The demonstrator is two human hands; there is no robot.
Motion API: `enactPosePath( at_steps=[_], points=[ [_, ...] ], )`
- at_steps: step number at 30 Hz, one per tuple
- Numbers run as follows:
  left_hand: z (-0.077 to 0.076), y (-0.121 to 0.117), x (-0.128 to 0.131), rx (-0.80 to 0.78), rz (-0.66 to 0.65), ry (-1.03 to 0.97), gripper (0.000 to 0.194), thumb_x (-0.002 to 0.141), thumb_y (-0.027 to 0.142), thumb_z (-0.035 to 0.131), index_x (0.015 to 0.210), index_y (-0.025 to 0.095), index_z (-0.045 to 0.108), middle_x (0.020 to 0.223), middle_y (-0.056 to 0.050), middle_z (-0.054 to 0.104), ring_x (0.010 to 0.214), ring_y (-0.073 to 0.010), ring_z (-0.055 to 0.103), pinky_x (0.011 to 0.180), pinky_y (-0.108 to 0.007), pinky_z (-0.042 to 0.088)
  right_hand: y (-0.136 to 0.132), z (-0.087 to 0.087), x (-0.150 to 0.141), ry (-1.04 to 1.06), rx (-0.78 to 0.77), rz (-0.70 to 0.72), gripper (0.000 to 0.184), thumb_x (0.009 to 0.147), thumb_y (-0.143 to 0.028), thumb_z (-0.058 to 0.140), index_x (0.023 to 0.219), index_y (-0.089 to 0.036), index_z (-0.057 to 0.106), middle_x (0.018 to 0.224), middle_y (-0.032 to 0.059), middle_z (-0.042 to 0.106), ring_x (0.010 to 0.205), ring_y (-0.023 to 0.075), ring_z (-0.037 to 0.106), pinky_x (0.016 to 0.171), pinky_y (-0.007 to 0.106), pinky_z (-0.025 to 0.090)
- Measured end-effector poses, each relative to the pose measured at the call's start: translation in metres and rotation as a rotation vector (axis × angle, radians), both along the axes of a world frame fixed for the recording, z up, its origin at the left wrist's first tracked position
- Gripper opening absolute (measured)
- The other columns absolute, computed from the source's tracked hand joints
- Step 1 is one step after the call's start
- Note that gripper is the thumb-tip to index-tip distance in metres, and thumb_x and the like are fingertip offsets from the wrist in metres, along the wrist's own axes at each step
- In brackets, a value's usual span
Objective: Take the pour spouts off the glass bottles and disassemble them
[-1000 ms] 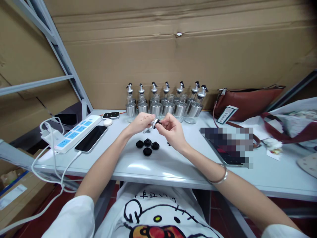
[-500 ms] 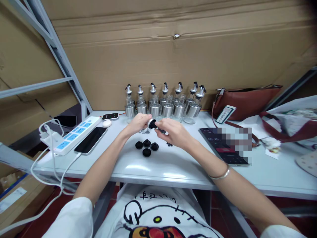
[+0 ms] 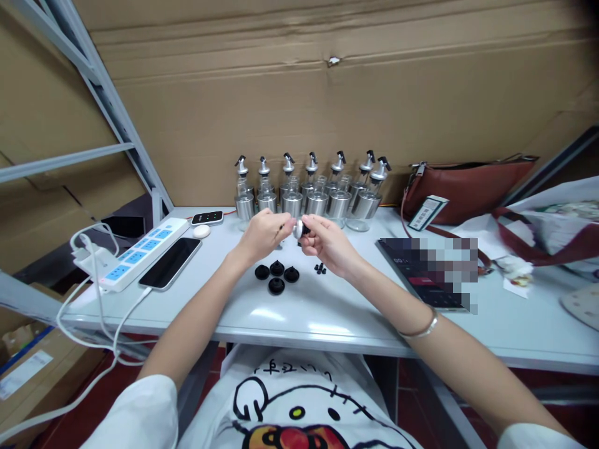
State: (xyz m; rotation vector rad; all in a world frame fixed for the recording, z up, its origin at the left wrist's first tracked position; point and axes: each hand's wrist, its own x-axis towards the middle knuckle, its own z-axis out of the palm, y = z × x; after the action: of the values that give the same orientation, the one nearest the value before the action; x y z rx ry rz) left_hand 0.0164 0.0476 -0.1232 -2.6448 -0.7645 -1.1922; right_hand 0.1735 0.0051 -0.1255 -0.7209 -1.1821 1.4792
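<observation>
My right hand [image 3: 330, 244] pinches a bottle pourer top [image 3: 300, 230], silver-white on its left side and black on its right. My left hand [image 3: 264, 236] is closed just left of it, fingertips by the silver end; a small dark bit shows between its fingers, too small to name. Below the hands lie several round black stoppers [image 3: 276, 286] in a cluster on the table. A few tiny black pieces [image 3: 321, 269] sit under my right hand. Behind stand glass oil bottles [image 3: 292, 204] with steel sleeves, some topped with silver pourers [image 3: 289, 164].
On the left of the table [image 3: 234, 324] are a power strip [image 3: 122, 272], a phone [image 3: 171, 265], a white round case [image 3: 201, 231] and a small display device [image 3: 208, 217]. To the right lie a dark tablet [image 3: 412, 274] and a brown bag [image 3: 468, 190]. Cardboard [image 3: 327, 112] walls the back.
The pourer top has turned, its silver side now facing left, and moved slightly right. My left hand has shifted its grip, and my right hand has rotated, uncovering the tiny black pieces.
</observation>
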Motion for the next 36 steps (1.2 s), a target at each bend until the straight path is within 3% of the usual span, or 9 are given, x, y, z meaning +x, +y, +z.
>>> enactPosePath(
  at_steps=[4, 7, 14, 21, 26, 28, 30, 32, 36],
  points=[
    [0.009, 0.004, -0.006, -0.397, -0.034, -0.046, 0.049, 0.092, 0.051, 0.021, 0.056, 0.019, 0.026, 0.051, 0.004, 0.03, 0.048, -0.0085, 0.028, 0.05, -0.023, 0.025, -0.004, -0.001, -0.01, 0.116, -0.054, -0.044, 0.048, 0.056, -0.044, 0.081, 0.059, -0.018, 0.04, 0.05, -0.0069, 0.044, 0.048, 0.0046, 0.042, 0.041, 0.014, 0.027],
    [0.01, 0.005, -0.007, -0.556, -0.043, -0.119, 0.05, 0.089, 0.054, 0.024, 0.054, 0.018, 0.027, 0.051, 0.004, 0.03, 0.048, -0.0079, 0.026, 0.048, -0.023, 0.023, -0.003, -0.004, -0.014, 0.03, 0.11, -0.13, 0.046, 0.062, -0.048, 0.076, 0.059, -0.018, 0.041, 0.048, -0.0058, 0.048, 0.042, 0.0042, 0.039, 0.041, 0.017, 0.027],
    [0.008, 0.007, -0.007, -0.646, -0.067, -0.172, 0.054, 0.084, 0.061, 0.026, 0.051, 0.018, 0.029, 0.049, 0.003, 0.03, 0.047, -0.0076, 0.025, 0.047, -0.023, 0.022, -0.002, -0.009, -0.005, -0.354, 0.546, -0.348, 0.031, 0.079, -0.041, 0.061, 0.065, -0.02, 0.042, 0.05, -0.0053, 0.049, 0.043, 0.0068, 0.041, 0.043, 0.021, 0.031],
    [0.013, 0.005, -0.006, -0.693, -0.092, -0.19, 0.054, 0.083, 0.062, 0.031, 0.052, 0.018, 0.029, 0.05, 0.003, 0.029, 0.048, -0.0072, 0.025, 0.046, -0.022, 0.021, 0.011, -0.011, 0.002, -0.688, 1.086, -0.557, 0.017, 0.08, -0.024, 0.054, 0.066, -0.021, 0.043, 0.055, -0.0044, 0.047, 0.047, 0.0083, 0.042, 0.049, 0.022, 0.036],
    [0.016, 0.021, -0.027, -0.763, -0.043, -0.309, 0.056, 0.079, 0.068, 0.037, 0.053, 0.02, 0.027, 0.048, 0.004, 0.027, 0.045, -0.0069, 0.023, 0.043, -0.023, 0.019, 0.015, -0.006, 0.014, -0.837, 1.121, -0.481, 0.013, 0.08, -0.029, 0.055, 0.071, -0.023, 0.05, 0.07, 0.0032, 0.057, 0.064, 0.0164, 0.053, 0.065, 0.031, 0.043],
    [0.014, 0.032, -0.044, -0.751, 0.042, -0.51, 0.055, 0.077, 0.07, 0.037, 0.056, 0.021, 0.026, 0.049, 0.006, 0.024, 0.044, -0.0069, 0.021, 0.043, -0.023, 0.018, 0.016, -0.004, 0.023, -0.847, 1.115, -0.538, 0.005, 0.079, -0.027, 0.056, 0.076, -0.024, 0.053, 0.078, 0.0053, 0.059, 0.074, 0.02, 0.055, 0.072, 0.036, 0.044],
    [0.01, 0.041, -0.058, -0.706, 0.092, -0.561, 0.05, 0.082, 0.065, 0.034, 0.059, 0.02, 0.029, 0.052, 0.004, 0.03, 0.046, -0.0081, 0.029, 0.046, -0.023, 0.025, 0.018, -0.002, 0.031, -0.854, 1.092, -0.617, 0.004, 0.079, -0.024, 0.054, 0.083, -0.024, 0.054, 0.083, 0.0057, 0.058, 0.076, 0.0207, 0.053, 0.072, 0.037, 0.043],
    [0.005, 0.044, -0.065, -0.74, 0.118, -0.409, 0.044, 0.086, 0.057, 0.033, 0.064, 0.019, 0.036, 0.06, 0.002, 0.04, 0.055, -0.0101, 0.039, 0.055, -0.024, 0.034, 0.022, -0.002, 0.037, -0.892, 1.078, -0.615, 0.008, 0.081, -0.022, 0.052, 0.088, -0.023, 0.055, 0.083, 0.0051, 0.057, 0.073, 0.0191, 0.052, 0.071, 0.035, 0.043],
    [-0.002, 0.04, -0.066, -0.879, 0.221, -0.043, 0.031, 0.089, 0.045, 0.034, 0.072, 0.018, 0.04, 0.074, 0.0, 0.045, 0.068, -0.0128, 0.044, 0.068, -0.026, 0.039, 0.03, -0.008, 0.042, -1.035, 1.069, -0.436, 0.01, 0.082, -0.02, 0.051, 0.09, -0.019, 0.056, 0.077, 0.0037, 0.053, 0.068, 0.0167, 0.05, 0.067, 0.03, 0.042]
  ],
)
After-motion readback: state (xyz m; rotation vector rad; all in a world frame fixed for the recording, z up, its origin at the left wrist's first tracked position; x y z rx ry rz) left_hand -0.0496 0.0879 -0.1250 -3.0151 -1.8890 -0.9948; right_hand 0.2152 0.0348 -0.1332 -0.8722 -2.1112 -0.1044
